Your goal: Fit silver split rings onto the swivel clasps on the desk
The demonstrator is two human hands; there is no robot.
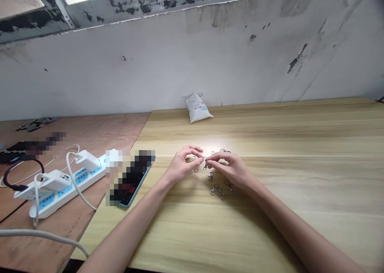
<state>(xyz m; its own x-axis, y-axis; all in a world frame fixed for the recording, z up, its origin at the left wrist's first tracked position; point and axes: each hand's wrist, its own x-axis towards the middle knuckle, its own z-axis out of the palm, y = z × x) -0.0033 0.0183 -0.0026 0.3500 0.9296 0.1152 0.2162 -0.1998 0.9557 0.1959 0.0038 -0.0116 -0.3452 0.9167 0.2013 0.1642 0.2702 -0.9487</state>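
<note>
My left hand (184,164) has its thumb and index finger pinched at a small metal key ring (205,158). Facing it, my right hand (229,167) grips a small silver swivel clasp (205,166) in its fingertips. Ring and clasp meet between the two hands; whether they are linked is too small to tell. Below the left fingers lie several loose key rings (196,170). Under my right hand, several swivel clasps (221,193) rest on the wood-grain table (186,229), one clasp (210,176) nearer the fingertips. A further group of metal pieces (223,150) lies behind the right hand.
A white printed packet (198,108) stands at the back by the wall. Left of my forearm lies a phone (135,181), partly blurred out. On the brown board at left, a white power strip (76,181) carries plugged chargers (87,160) and a trailing cable (45,233).
</note>
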